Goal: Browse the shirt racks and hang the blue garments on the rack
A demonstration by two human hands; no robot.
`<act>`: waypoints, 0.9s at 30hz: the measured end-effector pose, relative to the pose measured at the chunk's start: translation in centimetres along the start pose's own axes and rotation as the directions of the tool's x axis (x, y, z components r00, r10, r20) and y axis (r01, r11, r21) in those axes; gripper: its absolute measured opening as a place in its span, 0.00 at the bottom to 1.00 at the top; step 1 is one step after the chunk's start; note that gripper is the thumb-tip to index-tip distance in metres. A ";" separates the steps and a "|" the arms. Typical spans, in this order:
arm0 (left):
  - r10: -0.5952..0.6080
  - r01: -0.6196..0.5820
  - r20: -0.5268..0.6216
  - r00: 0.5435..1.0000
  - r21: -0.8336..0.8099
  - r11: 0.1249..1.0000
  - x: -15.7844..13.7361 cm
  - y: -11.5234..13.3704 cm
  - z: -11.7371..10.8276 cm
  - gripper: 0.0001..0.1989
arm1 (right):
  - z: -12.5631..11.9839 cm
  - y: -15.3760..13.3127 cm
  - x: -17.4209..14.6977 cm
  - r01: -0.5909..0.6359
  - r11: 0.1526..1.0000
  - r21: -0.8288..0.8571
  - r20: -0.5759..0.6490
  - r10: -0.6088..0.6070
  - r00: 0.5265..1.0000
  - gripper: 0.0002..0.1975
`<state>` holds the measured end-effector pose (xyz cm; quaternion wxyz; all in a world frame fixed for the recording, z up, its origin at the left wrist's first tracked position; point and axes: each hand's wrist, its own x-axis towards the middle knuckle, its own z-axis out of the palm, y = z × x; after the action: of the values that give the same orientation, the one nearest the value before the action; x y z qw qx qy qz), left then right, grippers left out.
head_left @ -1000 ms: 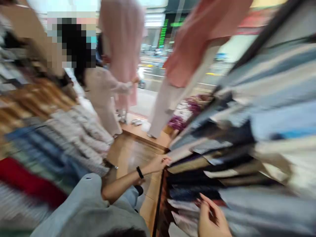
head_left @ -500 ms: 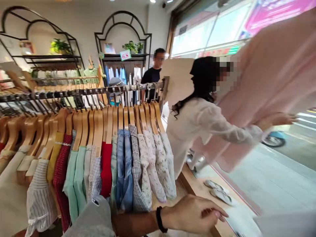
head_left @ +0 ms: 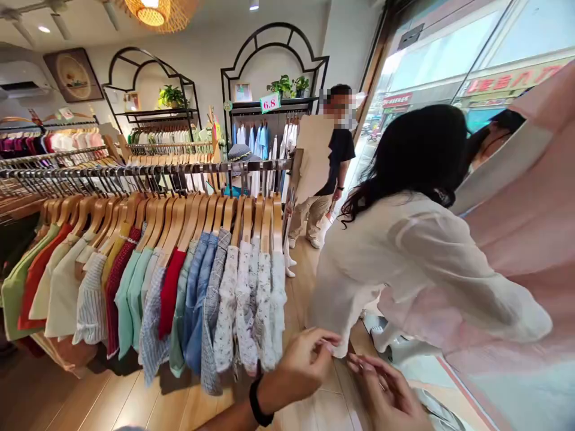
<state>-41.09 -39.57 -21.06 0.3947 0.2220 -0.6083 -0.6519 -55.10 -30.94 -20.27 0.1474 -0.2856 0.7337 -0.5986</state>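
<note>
My left hand (head_left: 306, 362), with a black band (head_left: 260, 402) at its wrist, is at the lower middle. Its thumb and fingers are pinched together; whatever is between them is too small to make out. Just right of it, my right hand (head_left: 387, 392) has its fingers bent in toward the thumb, and I cannot make out what they hold. The hem of a co-worker's white blouse (head_left: 377, 257) lies right by my left fingertips; contact is unclear. That person leans toward a large pink cloth (head_left: 507, 197) at the right.
To the left stands a clothes rail (head_left: 179, 170) full of garments on wooden hangers (head_left: 274, 221). Beyond its end is another person (head_left: 339, 149) in a dark top, near a beige board (head_left: 312, 155). White shoes (head_left: 390, 341) sit on a low ledge by the window. Wooden floor (head_left: 309, 299) runs between.
My right hand has come into view beside my left, which has moved left and pinched. The co-worker appears nearer and leans lower. My view has turned, showing more of the shop.
</note>
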 end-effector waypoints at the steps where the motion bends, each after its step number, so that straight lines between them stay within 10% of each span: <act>1: -0.026 0.026 -0.043 0.999 -0.003 1.000 0.0 0.0 0.2 0.15 | -0.1 0.0 0.9 -0.004 1.000 0.020 0.051 0.003 0.999 0.28; 10: -0.118 0.107 -0.208 0.971 -0.063 0.992 -0.8 -3.5 1.2 0.26 | -1.2 1.8 2.0 0.308 0.944 -0.120 0.175 -0.285 0.942 0.19; 18: -0.073 0.109 0.155 0.985 -0.242 0.964 1.5 -2.3 5.4 0.28 | -7.7 -1.2 -2.6 0.467 0.775 -0.426 -0.015 -0.522 0.853 0.10; 27: 0.132 0.188 0.761 0.636 -0.318 0.929 -3.3 1.9 11.2 0.23 | -9.0 -10.3 -18.6 0.154 0.578 -0.801 -0.397 -0.707 0.586 0.10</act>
<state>-47.30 -29.96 -18.03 0.1210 -0.1460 -0.5807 -0.7918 -42.88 -13.91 -10.56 -0.4180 -0.2605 0.7952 -0.3537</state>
